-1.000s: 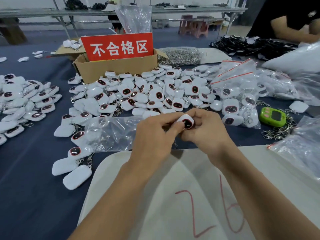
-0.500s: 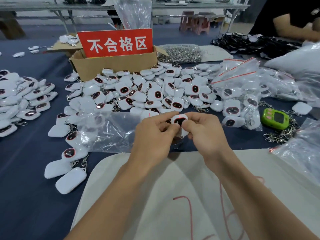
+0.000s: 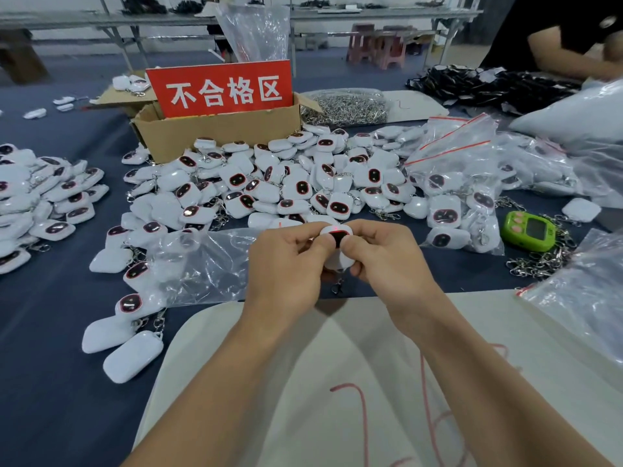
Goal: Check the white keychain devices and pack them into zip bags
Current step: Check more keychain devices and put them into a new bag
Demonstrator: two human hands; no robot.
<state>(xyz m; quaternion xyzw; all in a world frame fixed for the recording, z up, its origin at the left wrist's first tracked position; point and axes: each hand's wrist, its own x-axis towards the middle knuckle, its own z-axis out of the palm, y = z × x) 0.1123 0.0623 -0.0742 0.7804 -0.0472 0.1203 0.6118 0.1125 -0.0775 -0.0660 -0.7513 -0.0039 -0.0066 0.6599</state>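
One white keychain device (image 3: pixel 337 237) pinched in both grips
The left grip (image 3: pixel 286 264) and right grip (image 3: pixel 387 261) hold it near the surface (image 3: pixel 50 365) near edge, beside a clear zip bag (image 3: pixel 202 264).

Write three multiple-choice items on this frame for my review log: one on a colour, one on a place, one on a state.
1. What colour is the sign standing in the cardboard box?
A. blue
B. red
C. yellow

2. Where does the green device lie?
A. in the cardboard box
B. on the white sheet
C. on the table, by the metal clips, right of the white pile

3. How is the white keychain device in front of the person held?
A. lying untouched
B. by one hand only
C. pinched by both hands

Key: 1 B, the sign is red with white characters. 2 C, it sits on the dark cloth at the right with clips around it. 3 C, the left hand and right hand both pinch it.
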